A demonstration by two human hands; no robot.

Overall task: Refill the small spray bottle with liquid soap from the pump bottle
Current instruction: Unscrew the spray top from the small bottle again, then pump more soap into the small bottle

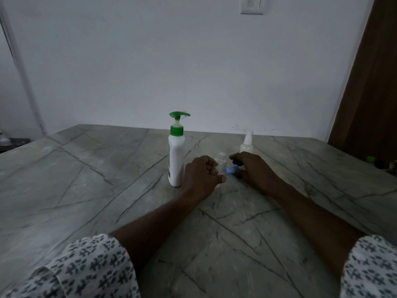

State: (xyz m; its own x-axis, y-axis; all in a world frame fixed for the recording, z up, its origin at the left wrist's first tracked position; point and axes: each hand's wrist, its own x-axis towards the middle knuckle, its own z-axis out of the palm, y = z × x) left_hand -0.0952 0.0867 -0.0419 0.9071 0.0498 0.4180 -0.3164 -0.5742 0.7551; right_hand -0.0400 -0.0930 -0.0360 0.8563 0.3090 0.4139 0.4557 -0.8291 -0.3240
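Grey-green veined stone forms the tabletop (90, 190) on which I observe all items. At centre the small clear bottle (221, 164) stands upright with its neck uncapped. The left hand (202, 174) grips it, fingers curled together around its lower body. Touching or just beside that hand on its left, the pump bottle (176, 155), white with a green pump head, stands upright. The right hand (252, 169) rests low on the stone, pinching a blue piece (232, 169) between thumb and curled fingers, just right of the small bottle. Behind this hand stands a white spray bottle (248, 143). Patterned sleeves (90, 269) cover both forearms.
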